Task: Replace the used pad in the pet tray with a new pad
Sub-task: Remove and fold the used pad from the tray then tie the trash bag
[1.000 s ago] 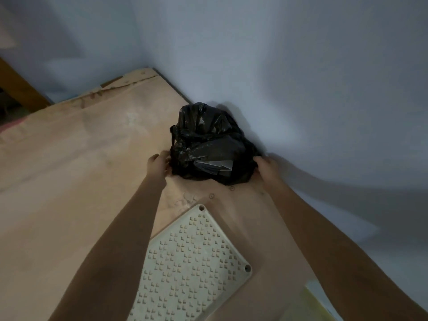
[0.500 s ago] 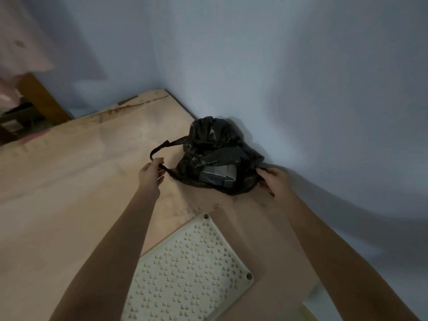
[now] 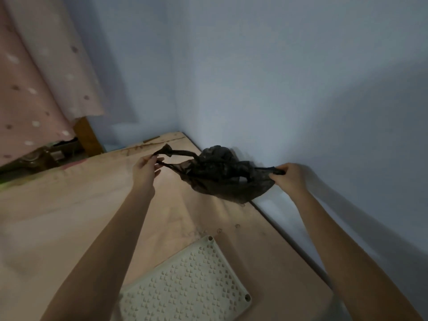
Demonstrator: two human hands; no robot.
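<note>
A black plastic bag (image 3: 222,179) with something bulky inside hangs just above the plywood floor board (image 3: 69,216), close to the blue wall. My left hand (image 3: 146,169) pinches the bag's left handle loop, stretched out to the left. My right hand (image 3: 286,176) grips the right handle, fingers curled round it. A cream perforated grate of the pet tray (image 3: 185,283) lies flat on the board between my forearms. The pad itself is hidden from view.
The blue wall (image 3: 278,89) runs along the right edge of the board and meets a corner behind the bag. A pink dotted curtain (image 3: 34,89) hangs at the far left, above a wooden post (image 3: 86,135) and dark clutter.
The bag has been lifted off the board and its two handles pulled apart sideways. My head has tilted up, so the curtain and more wall show.
</note>
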